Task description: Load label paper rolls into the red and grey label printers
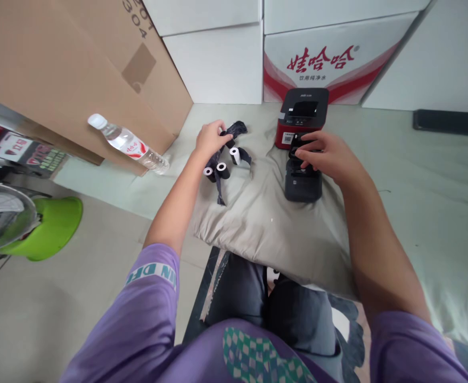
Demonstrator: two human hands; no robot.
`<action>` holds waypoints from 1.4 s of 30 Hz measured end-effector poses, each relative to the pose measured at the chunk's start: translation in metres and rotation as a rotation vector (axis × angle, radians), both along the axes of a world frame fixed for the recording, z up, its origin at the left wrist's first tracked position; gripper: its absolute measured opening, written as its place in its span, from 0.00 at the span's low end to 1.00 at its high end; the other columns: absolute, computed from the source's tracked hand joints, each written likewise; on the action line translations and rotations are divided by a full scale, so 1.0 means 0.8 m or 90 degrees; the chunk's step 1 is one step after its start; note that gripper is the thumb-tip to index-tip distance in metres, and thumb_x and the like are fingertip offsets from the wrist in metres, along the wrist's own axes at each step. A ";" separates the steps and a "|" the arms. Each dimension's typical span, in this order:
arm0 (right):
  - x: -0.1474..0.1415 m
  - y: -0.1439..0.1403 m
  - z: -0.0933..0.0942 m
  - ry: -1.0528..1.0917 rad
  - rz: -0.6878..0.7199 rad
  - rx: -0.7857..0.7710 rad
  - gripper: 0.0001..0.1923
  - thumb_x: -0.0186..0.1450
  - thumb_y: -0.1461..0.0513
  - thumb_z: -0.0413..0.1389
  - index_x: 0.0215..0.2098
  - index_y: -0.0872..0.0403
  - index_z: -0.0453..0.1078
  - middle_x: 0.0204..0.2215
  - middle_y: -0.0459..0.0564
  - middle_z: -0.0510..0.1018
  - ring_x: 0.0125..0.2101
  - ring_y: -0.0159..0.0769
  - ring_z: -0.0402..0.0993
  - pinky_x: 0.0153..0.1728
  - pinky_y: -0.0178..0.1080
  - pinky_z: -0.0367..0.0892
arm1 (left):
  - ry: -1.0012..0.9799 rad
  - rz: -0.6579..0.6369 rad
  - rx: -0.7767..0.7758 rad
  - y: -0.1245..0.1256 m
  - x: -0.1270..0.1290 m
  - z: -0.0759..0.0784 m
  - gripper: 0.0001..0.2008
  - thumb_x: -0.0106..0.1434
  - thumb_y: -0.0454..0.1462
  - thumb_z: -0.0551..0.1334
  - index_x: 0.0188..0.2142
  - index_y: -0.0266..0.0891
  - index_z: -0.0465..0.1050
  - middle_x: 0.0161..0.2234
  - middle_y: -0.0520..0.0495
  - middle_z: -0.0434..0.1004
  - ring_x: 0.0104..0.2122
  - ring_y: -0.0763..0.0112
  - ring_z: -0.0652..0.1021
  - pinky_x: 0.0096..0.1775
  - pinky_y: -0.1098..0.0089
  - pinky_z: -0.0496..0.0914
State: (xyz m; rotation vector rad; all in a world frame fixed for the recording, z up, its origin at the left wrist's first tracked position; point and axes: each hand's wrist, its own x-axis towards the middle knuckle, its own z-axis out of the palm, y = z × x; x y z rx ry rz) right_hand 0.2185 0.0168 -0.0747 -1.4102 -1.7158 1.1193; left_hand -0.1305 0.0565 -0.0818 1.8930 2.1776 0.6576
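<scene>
My left hand (210,137) rests on a dark crumpled bag (234,130), its fingers pinching the material. Three small white paper rolls (222,169) in black wrap lie just below that hand on a folded grey cloth (265,223). My right hand (325,155) lies on top of a small black printer (302,183), fingers curled over its open upper part. Right behind it stands a red and black printer (302,114).
A water bottle (128,143) leans on a big brown cardboard box (70,69) at the left. White cartons (321,58) line the back wall. A green stool (54,223) and a fan are at the far left. A black flat bar (449,121) lies at the right.
</scene>
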 end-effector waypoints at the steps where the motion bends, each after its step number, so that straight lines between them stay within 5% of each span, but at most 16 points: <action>1: 0.000 0.000 0.000 -0.005 -0.003 0.004 0.27 0.63 0.58 0.68 0.60 0.52 0.77 0.47 0.58 0.87 0.29 0.40 0.82 0.28 0.42 0.75 | 0.019 -0.015 -0.016 0.003 0.002 -0.002 0.09 0.63 0.42 0.72 0.41 0.45 0.76 0.41 0.44 0.80 0.47 0.55 0.78 0.50 0.58 0.70; 6: 0.003 0.000 0.001 -0.018 -0.012 0.013 0.26 0.64 0.57 0.68 0.59 0.53 0.76 0.49 0.58 0.87 0.29 0.39 0.82 0.30 0.43 0.76 | 0.132 -0.072 -0.044 0.014 0.015 -0.010 0.19 0.60 0.49 0.78 0.41 0.44 0.75 0.54 0.38 0.78 0.63 0.43 0.69 0.62 0.47 0.65; 10: 0.005 -0.001 0.005 -0.027 -0.018 0.018 0.26 0.63 0.56 0.69 0.58 0.52 0.76 0.49 0.58 0.87 0.29 0.39 0.82 0.31 0.44 0.77 | 0.120 -0.040 -0.002 0.000 0.018 0.003 0.29 0.58 0.55 0.78 0.50 0.43 0.74 0.61 0.36 0.74 0.66 0.41 0.64 0.65 0.44 0.63; 15: 0.010 -0.006 0.018 -0.008 -0.041 0.020 0.25 0.64 0.57 0.68 0.58 0.52 0.75 0.49 0.57 0.86 0.30 0.39 0.82 0.35 0.45 0.76 | 0.098 0.013 0.040 -0.072 0.010 0.031 0.15 0.71 0.50 0.65 0.50 0.46 0.79 0.52 0.41 0.81 0.58 0.48 0.75 0.60 0.50 0.67; 22: 0.012 -0.013 0.031 0.039 -0.052 0.026 0.24 0.65 0.60 0.67 0.59 0.57 0.75 0.47 0.59 0.86 0.28 0.36 0.78 0.30 0.40 0.66 | 0.182 -0.142 -0.109 -0.139 0.004 0.016 0.13 0.63 0.45 0.70 0.47 0.49 0.84 0.43 0.44 0.86 0.56 0.45 0.78 0.61 0.47 0.67; 27: 0.014 -0.018 0.045 0.036 -0.064 0.018 0.17 0.65 0.63 0.66 0.53 0.55 0.77 0.44 0.56 0.86 0.28 0.35 0.76 0.29 0.40 0.61 | -0.025 -0.155 -0.044 -0.160 0.015 0.056 0.14 0.63 0.45 0.71 0.47 0.46 0.82 0.39 0.47 0.84 0.42 0.57 0.83 0.47 0.59 0.76; 31: 0.023 -0.017 0.053 0.069 -0.062 0.052 0.05 0.69 0.64 0.63 0.44 0.53 0.78 0.38 0.52 0.86 0.28 0.32 0.76 0.29 0.37 0.61 | -0.220 -0.219 0.055 -0.156 0.062 0.079 0.18 0.67 0.46 0.70 0.54 0.45 0.76 0.50 0.46 0.83 0.46 0.61 0.85 0.43 0.63 0.79; 33: 0.029 -0.016 0.055 0.095 -0.054 0.037 0.06 0.74 0.62 0.58 0.43 0.54 0.78 0.42 0.55 0.87 0.29 0.30 0.77 0.29 0.35 0.62 | -0.277 -0.269 0.064 -0.135 0.101 0.066 0.18 0.70 0.47 0.69 0.55 0.46 0.74 0.52 0.45 0.82 0.49 0.59 0.85 0.46 0.60 0.80; 36: 0.039 -0.016 0.057 0.113 -0.012 -0.007 0.15 0.78 0.55 0.53 0.44 0.55 0.78 0.46 0.58 0.87 0.30 0.30 0.78 0.29 0.35 0.63 | -0.369 -0.341 0.040 -0.090 0.163 0.021 0.17 0.71 0.48 0.69 0.54 0.45 0.74 0.50 0.44 0.83 0.50 0.56 0.85 0.47 0.55 0.81; 39: 0.050 -0.013 0.054 0.039 0.030 0.002 0.12 0.72 0.53 0.61 0.44 0.53 0.80 0.42 0.58 0.87 0.32 0.36 0.78 0.31 0.38 0.67 | -0.466 -0.393 -0.013 -0.052 0.207 -0.028 0.17 0.70 0.46 0.70 0.53 0.42 0.75 0.49 0.42 0.84 0.50 0.57 0.85 0.51 0.52 0.81; 42: 0.059 -0.005 0.043 -0.088 0.096 0.029 0.14 0.64 0.54 0.68 0.46 0.48 0.82 0.40 0.55 0.87 0.37 0.46 0.81 0.39 0.46 0.75 | -0.482 -0.415 -0.052 -0.039 0.224 -0.056 0.17 0.66 0.42 0.73 0.51 0.41 0.77 0.48 0.41 0.85 0.50 0.58 0.84 0.56 0.51 0.78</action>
